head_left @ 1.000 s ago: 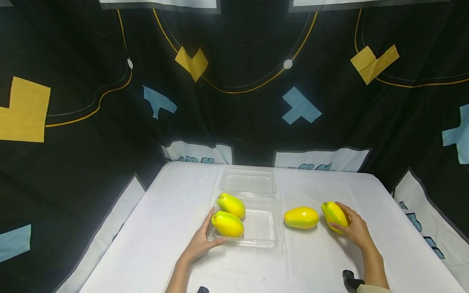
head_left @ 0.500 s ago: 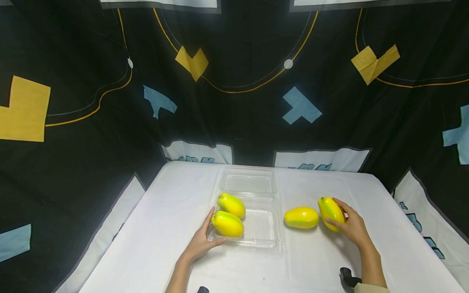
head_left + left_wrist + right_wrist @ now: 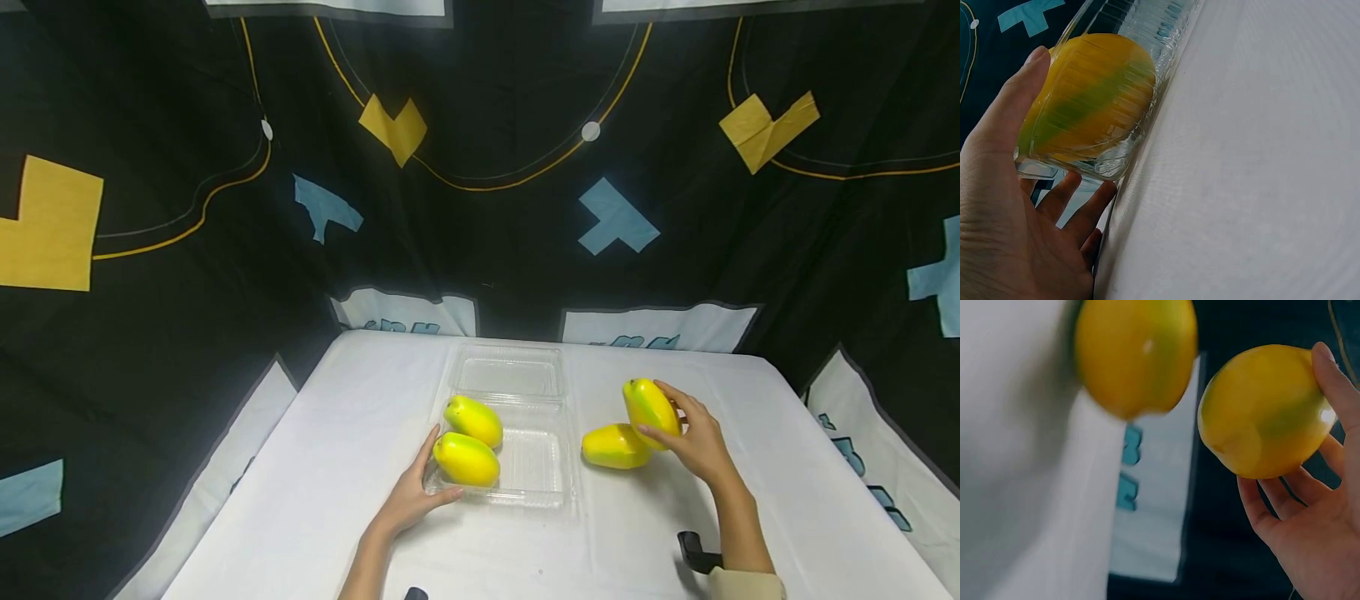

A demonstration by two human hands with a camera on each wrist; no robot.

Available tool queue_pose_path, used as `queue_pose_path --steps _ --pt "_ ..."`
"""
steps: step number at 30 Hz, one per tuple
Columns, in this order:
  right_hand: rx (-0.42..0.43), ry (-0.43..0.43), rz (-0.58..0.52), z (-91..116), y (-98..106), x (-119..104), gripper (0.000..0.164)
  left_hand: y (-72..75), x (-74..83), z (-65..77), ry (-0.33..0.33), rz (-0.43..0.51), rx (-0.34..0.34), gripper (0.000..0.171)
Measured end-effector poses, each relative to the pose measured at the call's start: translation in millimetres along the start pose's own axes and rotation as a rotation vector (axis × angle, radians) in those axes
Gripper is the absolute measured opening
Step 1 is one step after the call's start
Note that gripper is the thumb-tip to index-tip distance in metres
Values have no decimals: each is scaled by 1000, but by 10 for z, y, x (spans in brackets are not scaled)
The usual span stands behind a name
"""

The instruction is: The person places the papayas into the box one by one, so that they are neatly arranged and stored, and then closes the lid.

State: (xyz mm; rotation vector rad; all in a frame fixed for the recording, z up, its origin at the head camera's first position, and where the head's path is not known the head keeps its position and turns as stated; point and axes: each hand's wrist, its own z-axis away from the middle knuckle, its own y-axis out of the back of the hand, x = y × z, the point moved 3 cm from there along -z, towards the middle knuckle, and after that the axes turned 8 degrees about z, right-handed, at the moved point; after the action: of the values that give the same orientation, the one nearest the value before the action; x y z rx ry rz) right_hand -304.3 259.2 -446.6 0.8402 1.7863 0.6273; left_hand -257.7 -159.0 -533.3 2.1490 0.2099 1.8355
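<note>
My right hand [image 3: 697, 439] grips a yellow-green papaya [image 3: 649, 408] between thumb and fingers, raised above the table. Slightly left of it and lower, another papaya [image 3: 613, 446] lies on the cloth, its right end partly hidden by the held one. A clear plastic clamshell container [image 3: 534, 492] lies with its lid [image 3: 507, 372] folded back, away from me. Two papayas, a rear one [image 3: 472, 420] and a front one [image 3: 467, 459], sit in its left half. My left hand [image 3: 412, 496] holds the container's front left corner, thumb along one wall and fingertips against another.
White cloth [image 3: 300, 508] covers the table. Behind it hangs a dark curtain [image 3: 487, 242] with yellow and blue shapes. A black object [image 3: 699, 553] is beside my right wrist, and the top of a dark object [image 3: 416, 593] shows at the bottom edge.
My right hand has lifted its papaya and carried it leftward and farther from me, until it overlaps the one lying on the table. My left hand and the container have stayed put.
</note>
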Motion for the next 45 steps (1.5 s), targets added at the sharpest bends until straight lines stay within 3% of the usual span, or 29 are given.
queue_pose_path --steps 4,7,15,21,37,45 --pt "18 70 -23 -42 -59 -247 76 7 102 30 18 15 -7 101" --pt "21 132 -32 -82 -126 -407 75 20 263 75 21 26 -17 100" --pt "6 260 -71 -146 -361 -697 74 -8 -85 -30 3 -6 11 103" --pt "-1 333 -98 -188 -565 -856 73 -6 -132 -42 -13 0 8 104" --pt "-149 271 -126 -191 -1048 -985 75 1 -91 -28 -13 21 -12 102" --pt "-199 292 -98 -208 -1203 -935 72 26 264 81 -6 51 -32 100"
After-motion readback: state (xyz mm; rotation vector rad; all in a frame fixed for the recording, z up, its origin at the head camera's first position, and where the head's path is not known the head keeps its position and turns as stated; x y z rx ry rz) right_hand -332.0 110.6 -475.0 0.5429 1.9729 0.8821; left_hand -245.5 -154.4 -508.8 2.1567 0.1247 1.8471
